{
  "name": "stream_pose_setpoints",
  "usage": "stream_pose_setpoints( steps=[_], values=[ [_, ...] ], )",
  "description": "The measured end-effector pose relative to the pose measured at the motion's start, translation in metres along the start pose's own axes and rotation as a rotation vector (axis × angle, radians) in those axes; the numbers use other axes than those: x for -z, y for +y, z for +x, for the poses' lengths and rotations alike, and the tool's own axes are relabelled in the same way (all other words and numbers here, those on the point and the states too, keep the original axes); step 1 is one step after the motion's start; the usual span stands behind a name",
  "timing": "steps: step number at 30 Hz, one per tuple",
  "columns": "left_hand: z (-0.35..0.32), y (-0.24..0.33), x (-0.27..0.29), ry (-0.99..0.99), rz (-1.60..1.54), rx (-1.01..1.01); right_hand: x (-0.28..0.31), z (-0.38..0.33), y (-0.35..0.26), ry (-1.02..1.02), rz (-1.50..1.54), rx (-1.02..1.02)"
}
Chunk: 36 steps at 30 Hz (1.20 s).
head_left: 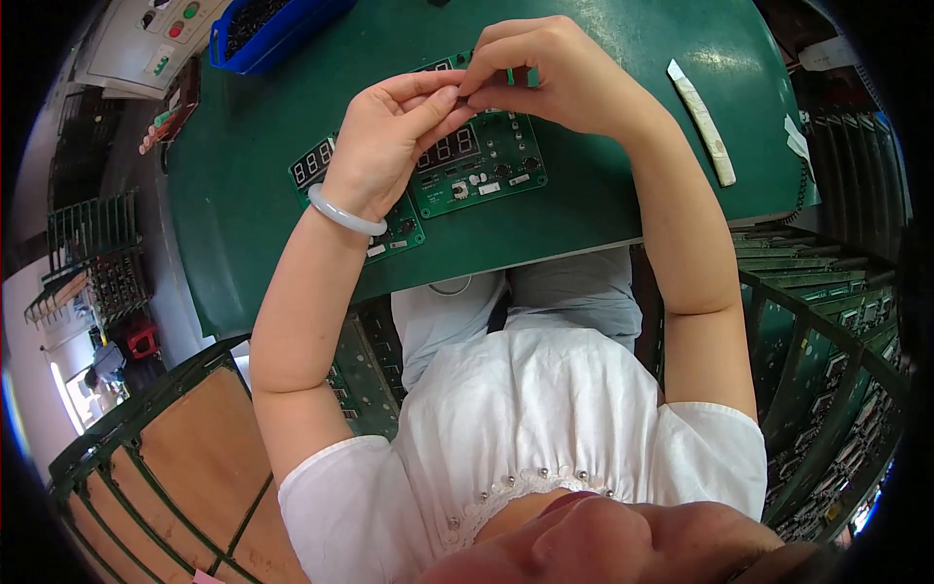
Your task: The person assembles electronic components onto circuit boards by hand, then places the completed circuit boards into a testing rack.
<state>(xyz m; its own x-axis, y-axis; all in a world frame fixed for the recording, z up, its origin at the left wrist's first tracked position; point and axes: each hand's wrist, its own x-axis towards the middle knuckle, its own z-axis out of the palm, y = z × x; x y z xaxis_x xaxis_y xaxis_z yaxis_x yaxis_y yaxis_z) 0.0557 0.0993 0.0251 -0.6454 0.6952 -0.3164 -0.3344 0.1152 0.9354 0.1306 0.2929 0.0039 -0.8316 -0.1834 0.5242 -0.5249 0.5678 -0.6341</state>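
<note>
My left hand [389, 131] and my right hand [545, 78] meet fingertip to fingertip above the circuit boards. Both are pinched on something small and dark, mostly hidden by the fingers. Beneath them lies a green circuit board [506, 190] with a dark digit display [452, 146], small white connectors and black parts. A second green circuit board [404, 234] sits to its left, partly covered by my left wrist and forearm; its digit display [312, 164] shows beside the wrist. A pale bangle [345, 212] circles my left wrist.
A blue bin [268, 37] of small black parts stands at the far left of the green table [243, 224], near a control box [146, 39] with coloured buttons. A wrapped blade-like tool [702, 122] lies on the right. Racks of boards [827, 341] stand to my right.
</note>
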Motion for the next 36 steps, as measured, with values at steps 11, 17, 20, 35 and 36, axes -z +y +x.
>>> stream_pose_setpoints(
  steps=[11,17,20,35,36],
  values=[
    [0.007,-0.003,0.002,-0.044,0.122,0.009,-0.007,-0.001,0.001,-0.016,-0.029,0.055],
    [0.001,0.003,-0.006,-0.067,0.288,-0.124,0.013,-0.009,0.003,-0.065,0.154,-0.118],
    [0.000,0.000,-0.003,-0.062,0.464,-0.187,0.015,-0.013,0.006,-0.181,0.060,-0.242],
    [-0.002,-0.011,-0.003,-0.130,1.144,-0.920,0.010,-0.013,0.007,-0.254,0.015,-0.243],
    [-0.002,-0.011,-0.004,-0.114,1.151,-0.913,0.008,-0.013,0.007,-0.258,0.003,-0.253]
  ],
)
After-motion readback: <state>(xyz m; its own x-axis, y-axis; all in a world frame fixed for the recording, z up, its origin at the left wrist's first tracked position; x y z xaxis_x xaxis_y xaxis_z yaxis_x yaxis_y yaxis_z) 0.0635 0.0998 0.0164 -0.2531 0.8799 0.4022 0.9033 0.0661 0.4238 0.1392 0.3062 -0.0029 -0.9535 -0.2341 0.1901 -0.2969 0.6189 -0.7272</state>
